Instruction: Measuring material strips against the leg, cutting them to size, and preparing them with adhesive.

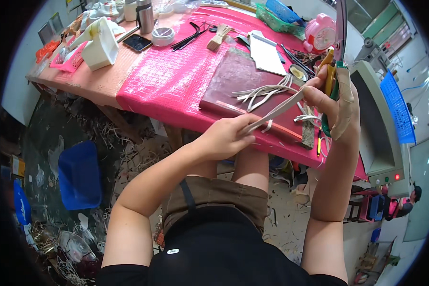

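A flat, pale strip is stretched between my two hands above the table's front edge. My left hand pinches its near end. At the other end, the thumb and fingers of my right hand press on the strip. That same hand also grips scissors, blades pointing up, with green showing at the handle and beige wrapping around its outer side. A yellow piece sticks up by the fingers; its kind is unclear. Under the strip, more pale strips lie bundled on a dark red board.
Pink sheeting covers the table. Black straps, a small brush, a phone and white sheets lie farther back. A pink fan stands at right, near a grey machine. A blue bin sits on the littered floor.
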The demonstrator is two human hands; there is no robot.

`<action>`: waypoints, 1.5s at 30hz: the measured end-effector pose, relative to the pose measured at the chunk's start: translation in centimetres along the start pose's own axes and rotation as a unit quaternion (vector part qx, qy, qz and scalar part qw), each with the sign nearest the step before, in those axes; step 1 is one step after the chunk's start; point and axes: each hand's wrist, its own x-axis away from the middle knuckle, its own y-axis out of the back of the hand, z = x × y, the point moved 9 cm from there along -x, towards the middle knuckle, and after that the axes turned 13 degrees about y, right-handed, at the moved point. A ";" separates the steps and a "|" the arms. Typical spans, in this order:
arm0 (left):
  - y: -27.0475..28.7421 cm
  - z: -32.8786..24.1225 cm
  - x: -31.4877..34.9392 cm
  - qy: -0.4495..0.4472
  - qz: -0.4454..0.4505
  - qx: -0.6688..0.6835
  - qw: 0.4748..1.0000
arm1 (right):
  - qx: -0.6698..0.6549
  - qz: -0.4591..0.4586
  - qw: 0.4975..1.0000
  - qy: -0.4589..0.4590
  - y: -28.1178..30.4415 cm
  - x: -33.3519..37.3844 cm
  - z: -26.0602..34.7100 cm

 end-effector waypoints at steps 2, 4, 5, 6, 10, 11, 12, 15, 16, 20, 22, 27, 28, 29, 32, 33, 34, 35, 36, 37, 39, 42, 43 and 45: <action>-1.0 1.3 0.1 0.003 0.044 0.100 0.994 | 0.001 -0.020 1.000 -0.022 1.1 0.3 -0.4; -1.3 1.7 0.9 0.013 0.081 0.214 0.973 | 0.000 -0.041 0.998 -0.044 2.0 0.7 -1.2; -1.3 1.8 1.3 0.012 0.084 0.214 0.973 | 0.009 -0.054 0.998 -0.036 2.5 0.8 -1.5; -1.0 2.3 1.6 0.034 0.081 0.251 0.964 | 0.017 -0.067 0.997 -0.026 3.0 0.8 -1.7; -0.3 3.2 2.0 0.063 0.065 0.324 0.942 | -0.006 -0.087 0.995 -0.057 3.8 1.2 -3.4; -0.1 3.6 2.2 0.068 0.060 0.339 0.937 | -0.042 -0.110 0.991 -0.059 4.1 1.4 -3.9; 0.1 4.0 2.3 0.071 0.058 0.337 0.937 | -0.078 -0.132 0.986 -0.060 4.4 1.5 -4.5; 0.5 5.0 2.8 0.070 0.090 0.282 0.953 | 0.119 -0.061 0.991 0.015 5.2 1.3 -4.4; 1.4 4.9 2.9 0.046 0.051 0.236 0.969 | 0.150 -0.060 0.986 0.041 5.2 1.6 -4.1; 5.1 4.4 3.4 0.043 -0.014 0.176 0.983 | 0.037 -0.130 0.989 -0.061 5.2 3.7 -6.6; 6.2 5.2 3.4 0.092 0.050 0.215 0.971 | -0.034 -0.186 0.975 -0.114 4.9 6.0 -8.7; 5.5 8.2 4.7 0.278 0.263 0.140 0.913 | -0.277 -0.306 0.900 -0.140 3.3 12.4 -14.2; 4.7 9.2 4.6 0.295 0.296 0.135 0.899 | -0.286 -0.322 0.890 -0.150 3.2 13.6 -15.2; 4.6 9.8 4.3 0.284 0.296 0.082 0.908 | -0.295 -0.338 0.879 -0.161 3.1 14.9 -16.4; 6.4 9.6 2.7 0.297 0.245 0.146 0.911 | -0.216 -0.366 0.879 -0.216 3.5 17.8 -19.3; 7.0 9.0 2.1 0.315 0.248 0.171 0.900 | -0.156 -0.365 0.881 -0.258 3.7 18.9 -20.3; 7.2 7.7 1.3 0.287 0.239 0.152 0.915 | -0.122 -0.369 0.878 -0.279 4.2 19.6 -20.4; 7.5 6.8 0.5 0.276 0.219 0.064 0.934 | -0.075 -0.345 0.897 -0.265 4.7 20.5 -21.6; 7.6 6.3 -0.4 0.273 0.203 -0.023 0.940 | -0.013 -0.327 0.912 -0.249 5.2 20.7 -22.4; 7.5 6.6 -1.6 0.267 0.186 -0.107 0.939 | 0.051 -0.304 0.922 -0.235 5.0 19.8 -22.0; 7.4 8.2 -3.4 0.236 0.185 -0.083 0.950 | -0.076 -0.413 0.881 -0.219 5.1 21.6 -23.9; 7.6 8.3 -4.9 0.201 0.177 -0.008 0.964 | 0.061 -0.382 0.892 -0.233 5.4 20.0 -21.6; 7.6 7.8 -5.4 0.189 0.177 0.046 0.965 | -0.055 -0.434 0.866 -0.241 5.3 20.5 -22.6; 7.4 9.4 -5.6 0.260 0.185 0.025 0.947 | -0.166 -0.482 0.825 -0.244 4.7 20.9 -23.9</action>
